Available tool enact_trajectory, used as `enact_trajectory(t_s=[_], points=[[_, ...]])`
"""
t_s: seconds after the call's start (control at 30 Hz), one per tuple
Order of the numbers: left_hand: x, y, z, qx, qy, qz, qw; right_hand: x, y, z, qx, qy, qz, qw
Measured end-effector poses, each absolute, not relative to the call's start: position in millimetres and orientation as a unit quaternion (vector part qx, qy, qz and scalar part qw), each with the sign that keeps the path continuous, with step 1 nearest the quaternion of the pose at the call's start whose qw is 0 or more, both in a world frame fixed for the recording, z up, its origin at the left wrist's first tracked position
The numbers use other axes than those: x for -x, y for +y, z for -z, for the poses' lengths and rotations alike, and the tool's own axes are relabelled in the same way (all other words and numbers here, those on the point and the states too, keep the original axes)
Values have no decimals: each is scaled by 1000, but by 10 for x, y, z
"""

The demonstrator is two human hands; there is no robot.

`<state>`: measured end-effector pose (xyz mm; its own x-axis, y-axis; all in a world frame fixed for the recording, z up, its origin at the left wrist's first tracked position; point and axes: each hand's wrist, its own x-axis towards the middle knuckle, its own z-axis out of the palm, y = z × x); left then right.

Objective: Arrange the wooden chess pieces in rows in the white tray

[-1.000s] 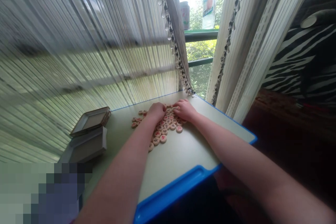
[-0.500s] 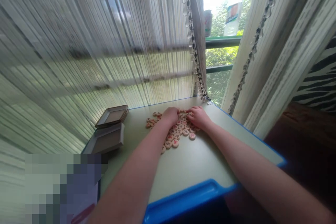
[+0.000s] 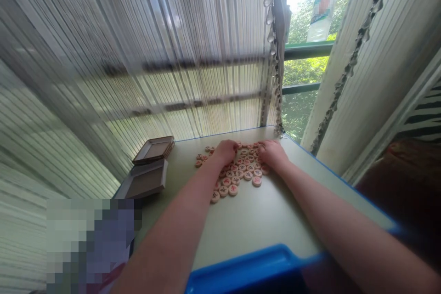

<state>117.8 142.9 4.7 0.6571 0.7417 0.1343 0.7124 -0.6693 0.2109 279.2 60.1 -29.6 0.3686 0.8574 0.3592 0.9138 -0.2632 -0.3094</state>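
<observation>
Many round wooden Chinese chess pieces with red or black characters lie face up in a loose spread on the pale table. My left hand rests at the spread's far left part, fingers curled down and closed; its own back hides what they hold. Across from it, my right hand is at the far right part, with bent fingers drawn together at the end of a short row of pieces. Whether a piece is between those fingertips is hidden. A few pieces lie left of my left wrist.
Two shallow open box halves stand at the table's left edge. The pale tabletop has a blue rim. Striped string curtains hang behind, and a bottle stands at the window above a dark rail.
My right hand has shifted rightward, and more pieces show between the hands. My left hand stays at nearly the same spot. The whole view has turned slightly left.
</observation>
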Motion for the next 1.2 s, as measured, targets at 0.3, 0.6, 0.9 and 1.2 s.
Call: enact_trajectory(t_s=[0.3, 0.6, 0.9, 1.2], points=[[-1222, 1433, 47, -912, 384, -126, 77, -2749, 635, 310, 769, -587, 83, 239], [-1218, 1406, 25, -909, 386, -133, 81, -2761, 622, 304, 770, -590, 74, 233], [-1147, 1535, -248, -658, 439, -444, 420, -2763, 615, 338, 772, -588, 20, 242], [-1034, 1552, -256, -732, 467, -369, 333, -2738, 595, 282, 732, -629, -12, 261]])
